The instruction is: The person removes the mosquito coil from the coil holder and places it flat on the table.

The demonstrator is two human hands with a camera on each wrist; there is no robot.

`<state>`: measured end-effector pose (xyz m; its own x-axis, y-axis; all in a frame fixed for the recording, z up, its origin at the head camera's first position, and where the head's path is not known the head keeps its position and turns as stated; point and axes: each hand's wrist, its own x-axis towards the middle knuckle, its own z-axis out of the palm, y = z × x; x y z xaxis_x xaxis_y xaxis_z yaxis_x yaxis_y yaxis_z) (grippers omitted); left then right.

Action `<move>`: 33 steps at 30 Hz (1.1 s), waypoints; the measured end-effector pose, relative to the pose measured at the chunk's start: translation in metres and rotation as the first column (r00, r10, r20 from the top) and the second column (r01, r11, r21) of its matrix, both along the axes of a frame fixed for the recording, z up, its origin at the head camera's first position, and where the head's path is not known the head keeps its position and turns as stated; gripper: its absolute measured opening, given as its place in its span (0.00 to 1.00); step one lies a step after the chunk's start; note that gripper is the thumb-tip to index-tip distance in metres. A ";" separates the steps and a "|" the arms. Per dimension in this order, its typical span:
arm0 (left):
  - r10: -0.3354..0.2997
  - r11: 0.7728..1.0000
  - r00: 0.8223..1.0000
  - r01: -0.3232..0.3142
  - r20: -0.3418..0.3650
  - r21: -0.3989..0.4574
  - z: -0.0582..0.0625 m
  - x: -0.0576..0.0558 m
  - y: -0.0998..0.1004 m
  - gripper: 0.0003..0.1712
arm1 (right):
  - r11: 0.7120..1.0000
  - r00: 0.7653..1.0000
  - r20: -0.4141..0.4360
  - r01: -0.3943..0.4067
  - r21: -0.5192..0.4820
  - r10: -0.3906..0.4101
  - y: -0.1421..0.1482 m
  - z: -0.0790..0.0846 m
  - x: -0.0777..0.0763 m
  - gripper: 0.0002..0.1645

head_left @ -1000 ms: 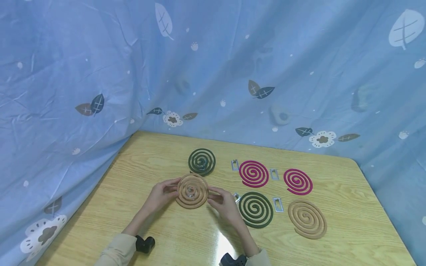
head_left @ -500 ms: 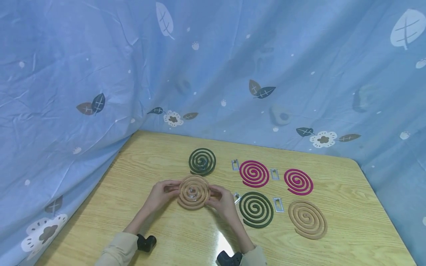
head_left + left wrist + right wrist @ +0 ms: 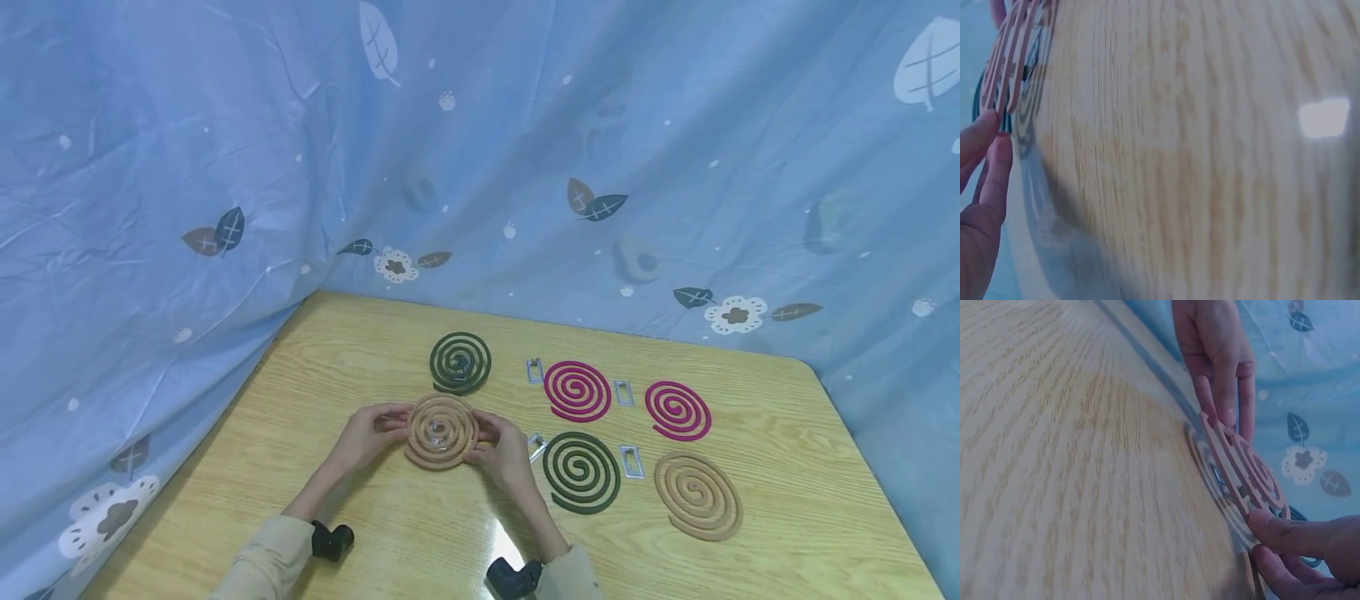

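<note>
Both hands hold a brown mosquito coil (image 3: 459, 431) by opposite edges, low over the table. My left hand (image 3: 363, 439) pinches its left rim; my right hand (image 3: 507, 452) pinches its right rim between thumb and fingers. A small metal coil stand (image 3: 437, 428) shows through the rings near the middle, mostly hidden beneath. In the right wrist view the brown coil (image 3: 1241, 462) is seen edge-on above its shadow, with the left hand (image 3: 1219, 350) at the far rim. Just behind it lies a dark green coil (image 3: 460, 364) with a metal stand at its centre.
To the right lie two magenta coils (image 3: 577, 391), another green coil (image 3: 581, 472) and another brown coil (image 3: 697, 496). Several metal stands (image 3: 632, 462) lie between them, one with a raised tab (image 3: 535, 371). A blue patterned cloth (image 3: 480, 167) hangs behind the wooden table (image 3: 360, 533).
The brown coil has shifted slightly toward me, away from the green coil behind it. My right fingers have closed in on its rim. The head view has turned a little left.
</note>
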<state>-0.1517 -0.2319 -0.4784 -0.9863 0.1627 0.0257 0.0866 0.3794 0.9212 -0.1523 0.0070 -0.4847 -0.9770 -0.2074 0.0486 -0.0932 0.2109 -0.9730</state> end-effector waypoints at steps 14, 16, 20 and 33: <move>-0.030 0.999 0.999 0.031 -0.019 0.043 0.001 0.000 -0.002 0.21 | 0.999 0.999 -0.019 0.027 0.029 -0.026 0.005 0.004 -0.004 0.31; -0.038 0.998 0.999 0.039 -0.016 0.044 0.003 0.001 -0.003 0.21 | 1.000 1.000 -0.026 0.001 0.017 -0.001 0.006 0.003 -0.005 0.31; -0.054 0.998 0.998 0.055 -0.022 0.038 0.009 0.004 -0.005 0.21 | 0.998 0.998 -0.033 -0.050 -0.024 0.049 0.009 0.002 -0.006 0.31; -0.111 0.990 0.994 0.112 -0.015 0.088 0.025 0.004 -0.002 0.21 | 0.991 0.996 0.011 -0.090 -0.100 0.092 0.027 0.017 0.000 0.29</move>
